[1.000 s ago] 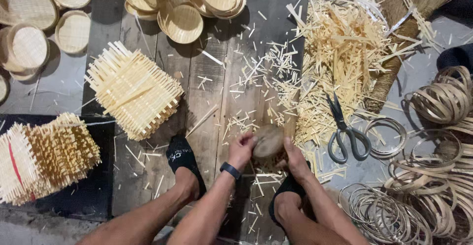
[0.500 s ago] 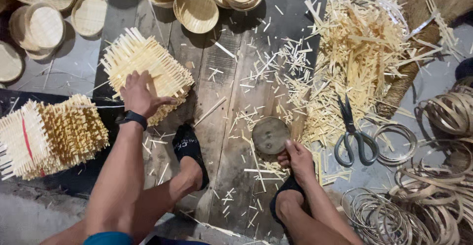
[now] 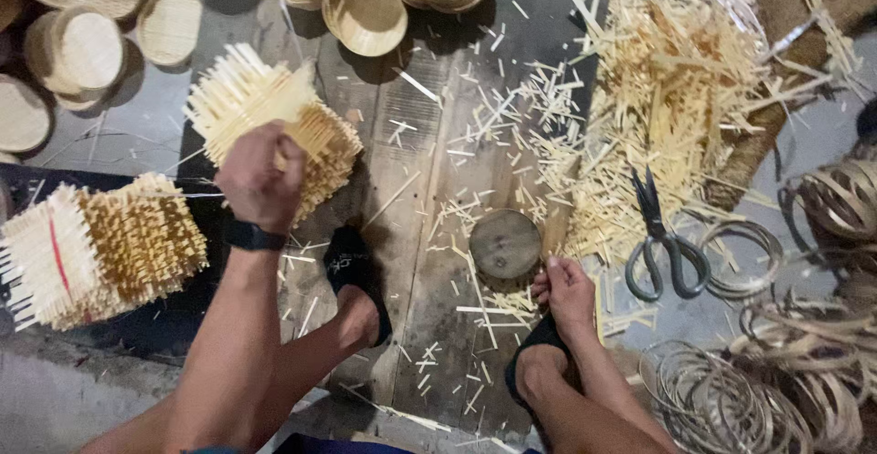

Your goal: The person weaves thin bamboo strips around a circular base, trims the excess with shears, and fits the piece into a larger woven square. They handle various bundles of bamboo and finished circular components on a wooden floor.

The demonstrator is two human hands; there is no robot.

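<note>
The right hand rests low on the wooden boards, fingers curled loosely, touching the edge of a round wooden disc just above it. Scissors lie to its right. Farther off, the left hand grips a stack of woven bamboo mats.

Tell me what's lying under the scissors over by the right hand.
The scissors lie on grey floor at the edge of a heap of pale bamboo offcuts, blades over the splinters. Bamboo rings sit beside the handles. The right hand rests apart. What the blades cover is hidden.
</note>
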